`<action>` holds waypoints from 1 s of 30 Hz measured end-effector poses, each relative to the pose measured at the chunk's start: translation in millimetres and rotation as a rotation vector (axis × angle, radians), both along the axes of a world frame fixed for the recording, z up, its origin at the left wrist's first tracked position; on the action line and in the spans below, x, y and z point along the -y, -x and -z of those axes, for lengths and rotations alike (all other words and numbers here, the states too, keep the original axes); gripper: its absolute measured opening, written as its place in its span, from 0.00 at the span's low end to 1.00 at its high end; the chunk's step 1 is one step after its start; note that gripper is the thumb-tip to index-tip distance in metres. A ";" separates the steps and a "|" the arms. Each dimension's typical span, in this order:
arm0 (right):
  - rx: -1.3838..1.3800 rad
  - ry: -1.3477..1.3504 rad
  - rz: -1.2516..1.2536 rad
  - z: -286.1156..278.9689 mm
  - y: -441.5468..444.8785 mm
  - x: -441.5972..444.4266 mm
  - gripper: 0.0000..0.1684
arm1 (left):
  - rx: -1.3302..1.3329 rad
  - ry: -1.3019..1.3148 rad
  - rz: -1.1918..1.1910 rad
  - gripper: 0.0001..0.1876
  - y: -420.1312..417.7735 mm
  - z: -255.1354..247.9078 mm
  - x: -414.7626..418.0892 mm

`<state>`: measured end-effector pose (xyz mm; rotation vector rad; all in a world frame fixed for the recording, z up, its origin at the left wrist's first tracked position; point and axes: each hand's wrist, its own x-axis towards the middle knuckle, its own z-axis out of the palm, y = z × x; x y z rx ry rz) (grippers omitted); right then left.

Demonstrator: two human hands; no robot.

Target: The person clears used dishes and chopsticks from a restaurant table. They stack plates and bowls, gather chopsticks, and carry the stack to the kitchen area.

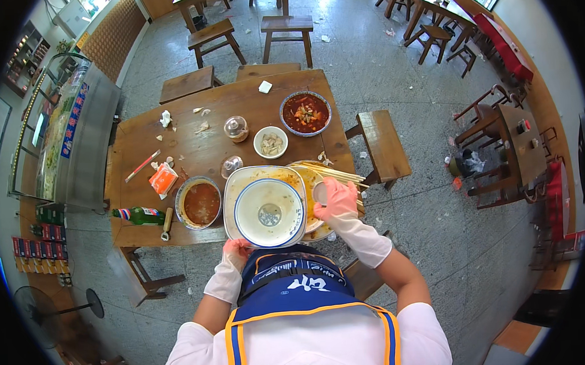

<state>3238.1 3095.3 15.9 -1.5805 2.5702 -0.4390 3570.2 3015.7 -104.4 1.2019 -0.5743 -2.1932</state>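
Note:
My left hand [237, 251], in a pink and white rubber glove, grips the near rim of a stained rectangular dish [231, 204]. A white bowl with a blue rim [269, 213] rests in that dish. In a matching glove, my right hand [338, 198] holds a small cup [320, 193] over a sauce-stained plate [314, 224]. Wooden skewers [338, 173] lie across this plate, partly hidden by my right hand. Left of the dish is a bowl of reddish-brown broth [202, 203]. Beyond it stand a small bowl of pale scraps [270, 143] and a bowl of red soup [305, 114].
On the wooden table [138, 120] are a green bottle [144, 216], a wood-handled bottle opener [167, 223], an orange tissue packet [163, 179], glass jars [236, 128] and crumpled tissues [166, 119]. A wooden stool [384, 144] stands at the right. A glass display counter [60, 129] is at the left.

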 end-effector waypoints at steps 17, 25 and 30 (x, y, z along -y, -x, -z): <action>-0.060 -0.562 -0.273 34.0 -56.4 58.0 0.24 | 0.115 -0.117 0.114 0.11 72.5 44.8 -4.4; 0.022 -0.230 -0.269 8.2 -56.8 42.3 0.21 | 0.244 -0.296 0.520 0.13 64.1 3.6 21.8; 0.401 0.393 -0.012 -47.6 -34.5 -11.2 0.17 | 0.375 -0.087 0.818 0.24 67.4 -34.7 42.7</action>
